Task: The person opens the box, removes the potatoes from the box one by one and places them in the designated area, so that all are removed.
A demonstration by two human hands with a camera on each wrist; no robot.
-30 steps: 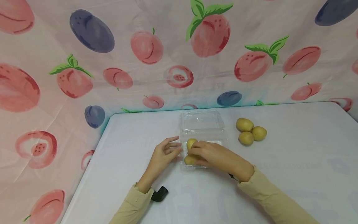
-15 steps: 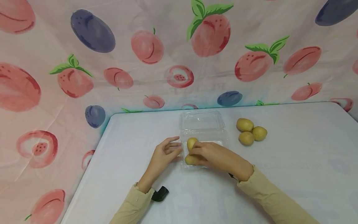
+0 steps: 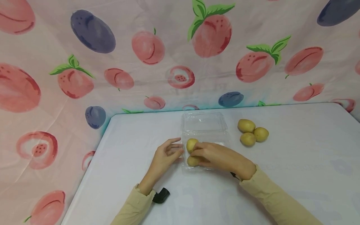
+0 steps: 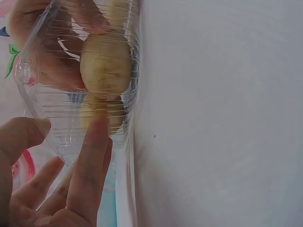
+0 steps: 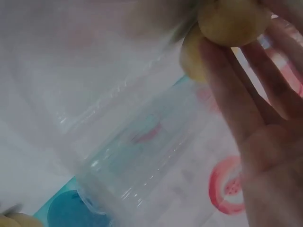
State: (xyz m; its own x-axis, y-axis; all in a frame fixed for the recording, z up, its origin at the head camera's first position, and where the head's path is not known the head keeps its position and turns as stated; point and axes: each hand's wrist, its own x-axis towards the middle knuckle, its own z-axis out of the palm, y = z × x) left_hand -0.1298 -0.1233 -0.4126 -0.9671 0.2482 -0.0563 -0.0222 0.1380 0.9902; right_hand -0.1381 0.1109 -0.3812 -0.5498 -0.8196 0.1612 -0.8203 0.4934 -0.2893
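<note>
In the head view a clear plastic clamshell box (image 3: 204,122) lies with its lid folded back. Two yellow potatoes are in its left side: a nearer potato (image 3: 193,161) and a farther potato (image 3: 192,145). My right hand (image 3: 216,155) reaches into the box and holds the nearer potato, seen between thumb and fingers in the right wrist view as a rounded potato (image 5: 232,21). My left hand (image 3: 164,157) rests its loosely extended fingers against the box's left wall. Through the ribbed wall the left wrist view shows the held potato (image 4: 105,64); my left fingertips (image 4: 97,132) touch the plastic.
Right of the box, three more potatoes (image 3: 248,139) lie clustered on the white table (image 3: 298,153). A fruit-print cloth (image 3: 157,18) hangs behind and to the left. The table's back edge is close behind the lid.
The nearer potato has shifted very slightly right with the right hand's fingers. The farther potato has moved a little. The left hand stays at the box wall.
</note>
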